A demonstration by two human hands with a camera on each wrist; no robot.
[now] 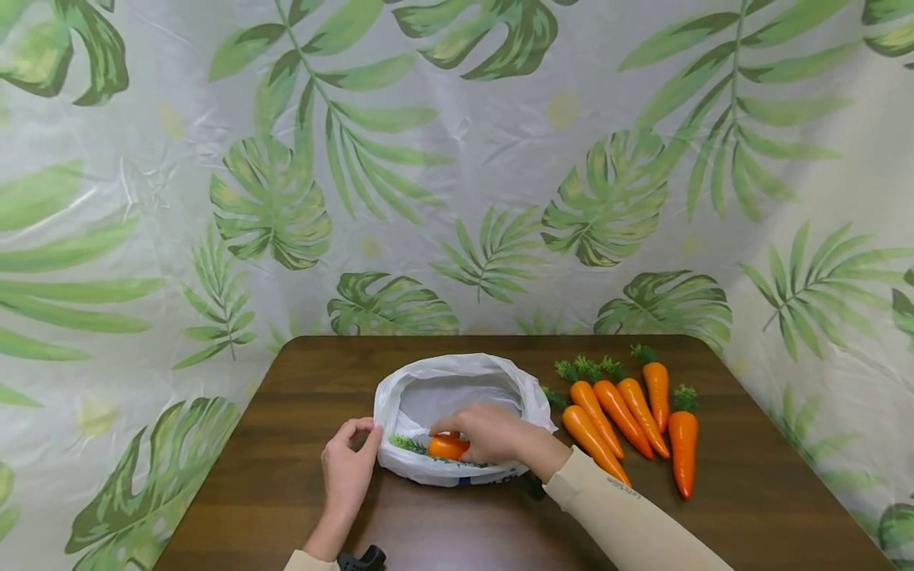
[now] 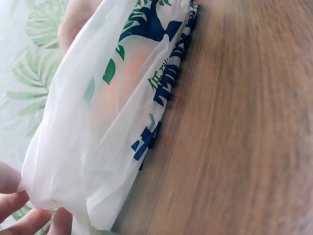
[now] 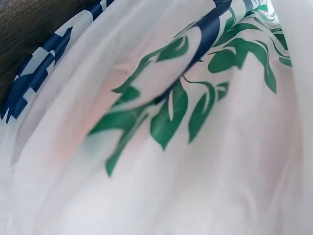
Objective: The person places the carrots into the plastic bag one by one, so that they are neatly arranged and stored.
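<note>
A white plastic bag stands on the table with its mouth spread wide. At its left side my left hand pinches the rim between thumb and fingers; the left wrist view shows the fingers at the bag's edge. Inside the mouth, my right hand grips an orange carrot whose green top points left. The hand covers the carrot's right part. Green and navy print marks the bag's side, which fills the right wrist view and hides the right hand there.
Several carrots with leafy tops lie to the right of the bag, close to the right forearm. The brown wooden table ends at a leaf-patterned curtain behind. Black wrist devices sit on the wrists.
</note>
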